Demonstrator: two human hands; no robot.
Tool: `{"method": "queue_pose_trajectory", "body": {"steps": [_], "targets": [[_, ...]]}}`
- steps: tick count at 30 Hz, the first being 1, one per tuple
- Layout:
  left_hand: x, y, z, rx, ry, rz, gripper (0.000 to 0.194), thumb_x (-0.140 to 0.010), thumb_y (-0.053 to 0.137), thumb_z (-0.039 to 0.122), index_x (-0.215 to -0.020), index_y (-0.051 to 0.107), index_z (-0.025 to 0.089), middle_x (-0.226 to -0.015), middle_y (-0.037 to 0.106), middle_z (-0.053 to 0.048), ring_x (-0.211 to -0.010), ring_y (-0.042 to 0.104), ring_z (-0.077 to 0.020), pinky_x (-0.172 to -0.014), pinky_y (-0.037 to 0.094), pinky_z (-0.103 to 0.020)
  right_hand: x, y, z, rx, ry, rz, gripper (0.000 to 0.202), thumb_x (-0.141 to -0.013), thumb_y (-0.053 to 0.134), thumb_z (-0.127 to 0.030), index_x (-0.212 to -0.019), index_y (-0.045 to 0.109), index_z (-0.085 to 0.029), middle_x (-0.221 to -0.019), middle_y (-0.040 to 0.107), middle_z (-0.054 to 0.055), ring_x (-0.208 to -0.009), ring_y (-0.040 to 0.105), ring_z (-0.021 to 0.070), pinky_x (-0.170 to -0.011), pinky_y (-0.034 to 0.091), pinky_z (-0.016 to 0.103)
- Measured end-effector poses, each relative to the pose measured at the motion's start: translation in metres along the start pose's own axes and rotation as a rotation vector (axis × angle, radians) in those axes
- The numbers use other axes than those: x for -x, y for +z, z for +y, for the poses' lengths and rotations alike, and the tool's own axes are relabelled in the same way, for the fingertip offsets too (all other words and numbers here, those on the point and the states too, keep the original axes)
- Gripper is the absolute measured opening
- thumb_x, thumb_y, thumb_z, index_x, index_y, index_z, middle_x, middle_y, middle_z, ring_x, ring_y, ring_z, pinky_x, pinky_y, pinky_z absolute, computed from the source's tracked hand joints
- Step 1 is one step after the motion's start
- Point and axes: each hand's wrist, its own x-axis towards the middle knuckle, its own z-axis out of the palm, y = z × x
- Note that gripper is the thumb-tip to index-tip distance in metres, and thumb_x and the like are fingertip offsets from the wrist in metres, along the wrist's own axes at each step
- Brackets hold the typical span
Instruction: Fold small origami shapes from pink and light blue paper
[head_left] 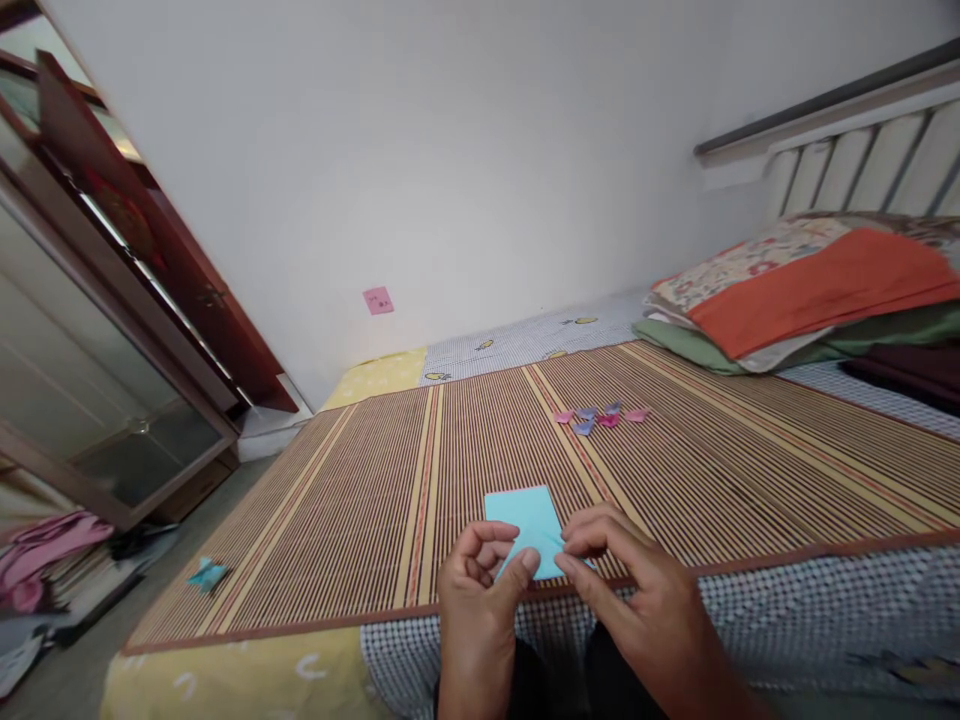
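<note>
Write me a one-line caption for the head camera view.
Two bare hands hold light blue paper above a striped bamboo-style mat.

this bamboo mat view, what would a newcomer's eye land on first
Probably the bright turquoise paper at the mat's near edge, with both hands around it. Next, the small cluster of pink and blue folded pieces farther back on the striped mat, then the orange fabric on the pile at the right.

Stacked bedding (832, 285), reddish-brown door (191, 285)
</note>
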Motion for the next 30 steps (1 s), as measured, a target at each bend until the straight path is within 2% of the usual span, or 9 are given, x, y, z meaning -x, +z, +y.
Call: {"method": "queue_pose_trajectory", "body": {"steps": [4, 9, 14, 20, 25, 30], "targets": [[0.003, 0.003, -0.005, -0.043, 0.051, 0.034, 0.035, -0.061, 0.091, 0.032, -0.083, 0.071, 0.015, -0.065, 0.071, -0.002, -0.062, 0.067, -0.0160, -0.060, 0.052, -0.024, 0.002, 0.002, 0.001, -0.002, 0.009, -0.021, 0.014, -0.091, 0.062, -0.013, -0.081, 0.060, -0.023, -0.083, 0.065, 0.000, -0.081, 0.066, 0.0157, -0.074, 0.052, 0.023], [0.004, 0.003, -0.005, -0.047, 0.044, 0.007, 0.035, -0.062, 0.091, 0.033, -0.086, 0.072, 0.015, -0.066, 0.071, -0.002, -0.064, 0.067, -0.0169, -0.062, 0.053, -0.026, 0.002, 0.002, 0.001, -0.013, 0.024, -0.060, 0.011, -0.091, 0.061, -0.012, -0.090, 0.065, -0.023, -0.089, 0.068, 0.001, -0.086, 0.068, 0.0166, -0.076, 0.054, 0.023], [0.005, 0.003, -0.004, -0.067, 0.070, 0.000, 0.032, -0.064, 0.090, 0.032, -0.087, 0.074, 0.016, -0.065, 0.069, -0.001, -0.064, 0.065, -0.0163, -0.062, 0.053, -0.025, 0.000, 0.001, 0.001, -0.030, 0.039, -0.073, 0.011, -0.090, 0.062, -0.012, -0.090, 0.064, -0.023, -0.089, 0.068, 0.001, -0.085, 0.069, 0.0166, -0.074, 0.055, 0.023], [0.001, -0.003, -0.006, -0.088, 0.044, -0.015, 0.034, -0.065, 0.090, 0.031, -0.089, 0.073, 0.015, -0.067, 0.069, -0.001, -0.062, 0.063, -0.0146, -0.060, 0.051, -0.024, 0.005, 0.005, 0.005, 0.059, -0.117, -0.012, 0.012, -0.093, 0.060, -0.011, -0.093, 0.065, -0.022, -0.092, 0.068, 0.004, -0.090, 0.068, 0.0187, -0.079, 0.054, 0.027], [0.000, -0.006, -0.009, -0.098, 0.059, 0.012, 0.033, -0.067, 0.089, 0.032, -0.091, 0.073, 0.015, -0.071, 0.071, -0.003, -0.065, 0.064, -0.0154, -0.062, 0.050, -0.024, 0.002, 0.004, 0.001, 0.008, -0.021, -0.031, 0.012, -0.091, 0.063, -0.012, -0.095, 0.064, -0.023, -0.092, 0.070, 0.002, -0.087, 0.070, 0.0175, -0.075, 0.056, 0.023], [-0.001, -0.008, -0.008, -0.114, 0.027, -0.038, 0.033, -0.068, 0.089, 0.032, -0.092, 0.073, 0.016, -0.071, 0.071, -0.003, -0.067, 0.066, -0.0165, -0.065, 0.051, -0.025, 0.001, 0.003, -0.001, -0.015, 0.009, -0.074, 0.008, -0.090, 0.064, -0.015, -0.089, 0.066, -0.023, -0.096, 0.070, 0.004, -0.090, 0.071, 0.0190, -0.077, 0.057, 0.025]]}}
